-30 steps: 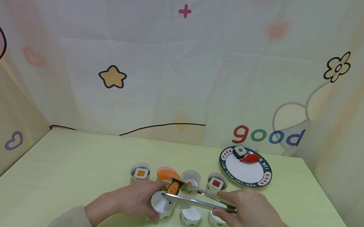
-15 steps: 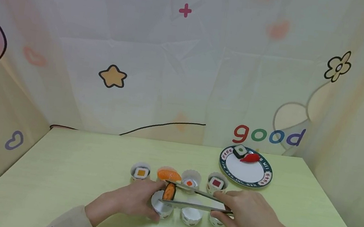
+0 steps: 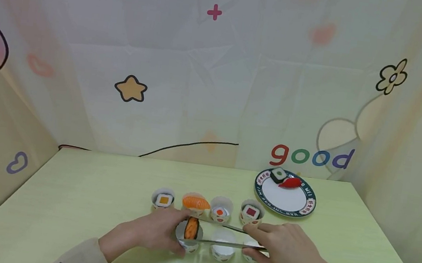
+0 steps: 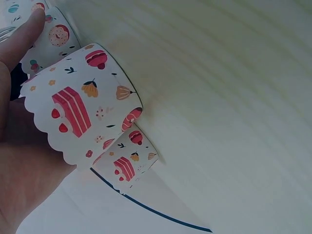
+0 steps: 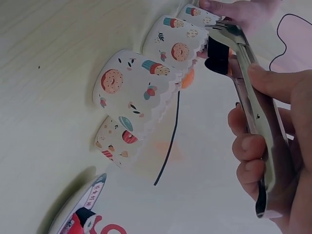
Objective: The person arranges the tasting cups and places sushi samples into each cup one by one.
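My left hand (image 3: pixel 155 231) holds a white paper baking cup (image 3: pixel 189 248) at the front left of the cup group, its fingers and thumb round the sides. Pastry prints cover the cup (image 4: pixel 80 105) in the left wrist view. My right hand (image 3: pixel 293 251) grips metal tongs (image 3: pixel 226 243) from the right. Between the tong tips is a toy sushi piece (image 3: pixel 192 228) with an orange top and a dark wrap. It stands at the mouth of the held cup; whether it touches the bottom I cannot tell. The right wrist view shows the tongs (image 5: pixel 251 92) nearly end on to the cups.
Behind stand cups with a yellow-centred roll (image 3: pixel 163 200), salmon sushi (image 3: pixel 195 201), an orange-centred roll (image 3: pixel 220 212) and a red-centred roll (image 3: pixel 251 212). More front cups (image 3: pixel 222 254) sit right. A plate (image 3: pixel 286 201) bears a green-centred roll (image 3: pixel 278 175) and a red piece (image 3: pixel 290 183).
The tongs have moved left and toward me, bringing the orange-topped sushi from behind the front left cup to over its mouth. Their arms look wider apart. My left hand has stayed still.
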`<state>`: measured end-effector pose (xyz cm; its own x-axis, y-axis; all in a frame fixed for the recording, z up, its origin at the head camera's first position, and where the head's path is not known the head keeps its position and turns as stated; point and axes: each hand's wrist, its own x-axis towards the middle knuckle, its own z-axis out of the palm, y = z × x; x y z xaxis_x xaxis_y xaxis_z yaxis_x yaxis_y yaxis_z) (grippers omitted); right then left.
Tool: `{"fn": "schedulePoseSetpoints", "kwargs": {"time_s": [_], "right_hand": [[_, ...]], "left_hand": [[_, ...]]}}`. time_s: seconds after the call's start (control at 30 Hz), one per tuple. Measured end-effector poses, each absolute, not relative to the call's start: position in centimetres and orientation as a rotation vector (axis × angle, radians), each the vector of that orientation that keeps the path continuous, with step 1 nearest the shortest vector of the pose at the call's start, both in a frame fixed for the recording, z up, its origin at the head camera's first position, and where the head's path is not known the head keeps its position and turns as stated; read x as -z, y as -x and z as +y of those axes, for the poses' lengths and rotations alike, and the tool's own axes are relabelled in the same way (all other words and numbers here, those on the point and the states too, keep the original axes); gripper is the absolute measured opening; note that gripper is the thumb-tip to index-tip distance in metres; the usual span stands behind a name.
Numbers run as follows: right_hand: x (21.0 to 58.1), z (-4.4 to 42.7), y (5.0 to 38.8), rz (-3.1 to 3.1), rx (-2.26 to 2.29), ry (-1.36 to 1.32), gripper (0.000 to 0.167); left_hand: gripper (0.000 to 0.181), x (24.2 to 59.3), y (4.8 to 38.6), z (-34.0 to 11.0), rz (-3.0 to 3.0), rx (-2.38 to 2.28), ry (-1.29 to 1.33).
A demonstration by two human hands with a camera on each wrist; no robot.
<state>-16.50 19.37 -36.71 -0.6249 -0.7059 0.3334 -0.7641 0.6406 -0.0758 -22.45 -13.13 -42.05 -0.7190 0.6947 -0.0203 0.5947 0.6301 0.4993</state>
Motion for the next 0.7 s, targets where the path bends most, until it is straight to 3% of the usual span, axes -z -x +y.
{"fn": "schedulePoseSetpoints", "kwargs": {"time_s": [0.7], "right_hand": [[38.2, 19.9, 17.5, -2.491, -0.291, -1.252, 0.032]], "left_hand": [[0.062, 42.4, 22.6, -13.3, 2.650, -0.700, -1.114]]}}
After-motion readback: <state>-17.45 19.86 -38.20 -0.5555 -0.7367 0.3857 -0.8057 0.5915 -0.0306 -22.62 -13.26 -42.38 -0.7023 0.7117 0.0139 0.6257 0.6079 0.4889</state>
